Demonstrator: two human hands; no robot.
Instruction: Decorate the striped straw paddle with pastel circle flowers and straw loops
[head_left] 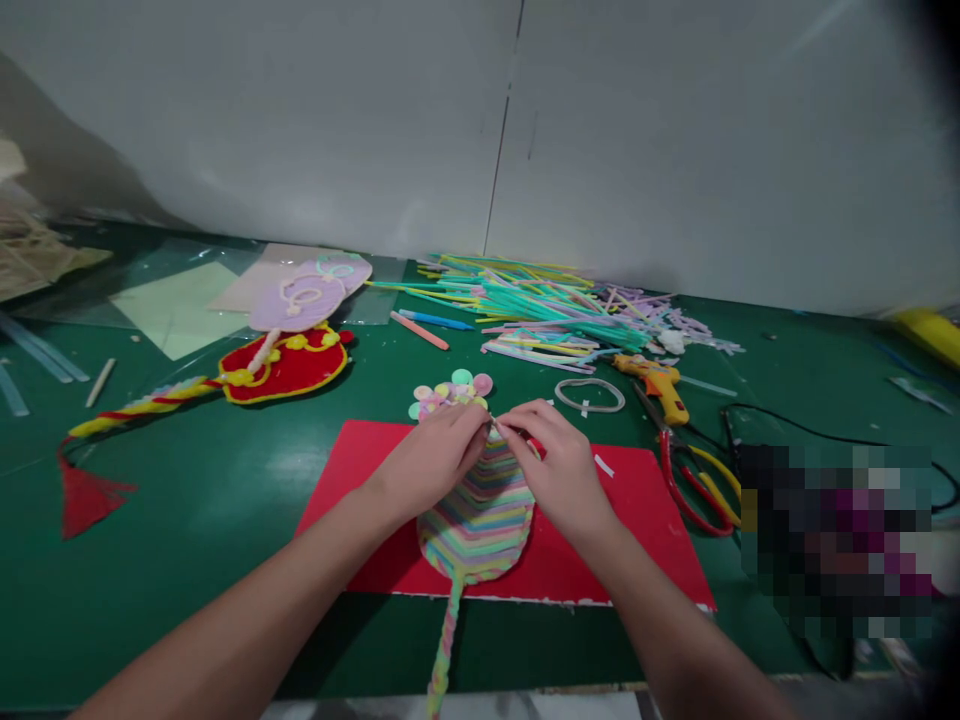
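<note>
A fan-shaped piece covered in pastel striped pipe cleaners (pixel 480 525) lies on a red board (pixel 592 560). Its twisted handle (pixel 444 650) points toward me, past the table's front edge. Over its far end, my left hand (pixel 450 450) and my right hand (pixel 559 460) meet with their fingertips pinched close together. A tiny whitish bit shows between the fingertips, too small to name. Just beyond my left hand sits a cluster of pastel round pieces (pixel 461 385), partly covered by it. Both hands hide the upper part of the fan.
Loose pipe cleaners (pixel 525 300) are heaped at the back. To the right lie a coiled ring (pixel 590 395), a yellow glue gun (pixel 660 385) and red-and-yellow-handled pliers (pixel 694 490). A red fan (pixel 289 370) and a lilac fan (pixel 300 295) lie left, near two markers (pixel 431 320).
</note>
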